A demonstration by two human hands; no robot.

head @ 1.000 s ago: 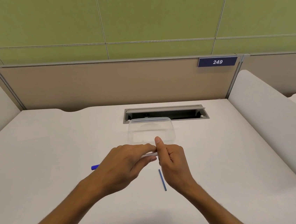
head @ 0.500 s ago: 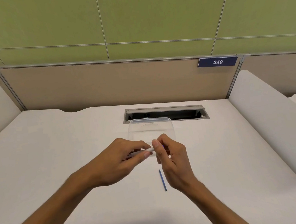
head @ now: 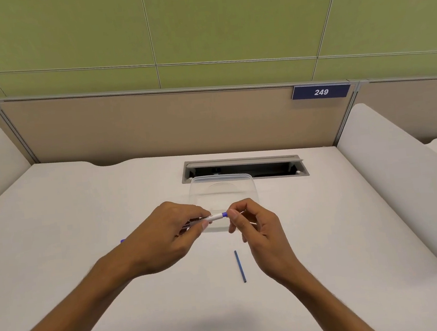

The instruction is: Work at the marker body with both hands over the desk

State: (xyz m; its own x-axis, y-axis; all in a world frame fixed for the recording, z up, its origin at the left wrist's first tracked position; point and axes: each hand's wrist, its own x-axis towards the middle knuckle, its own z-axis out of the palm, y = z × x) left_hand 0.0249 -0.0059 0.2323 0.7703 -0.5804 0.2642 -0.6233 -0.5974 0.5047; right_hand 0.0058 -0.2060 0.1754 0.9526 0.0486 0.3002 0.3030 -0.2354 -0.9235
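Observation:
My left hand (head: 165,235) grips a white marker pen (head: 213,217) with a blue end, held level above the white desk (head: 57,236). My right hand (head: 256,228) is at the pen's blue right end, with thumb and forefinger pinching something small there that I cannot make out. A thin blue rod (head: 240,266) lies on the desk just below my right hand. Behind both hands stands a clear plastic container (head: 222,189). A small blue tip (head: 123,240) peeks out at the left of my left wrist.
A grey cable slot (head: 244,168) is set into the desk behind the container. White side dividers (head: 391,174) flank the desk, a beige back panel (head: 153,123) carries a blue sign reading 249 (head: 321,91), and green wall panels rise above.
My hands have drawn slightly apart. The pen's blue right end has come into sight between them, where my right hand covered it before.

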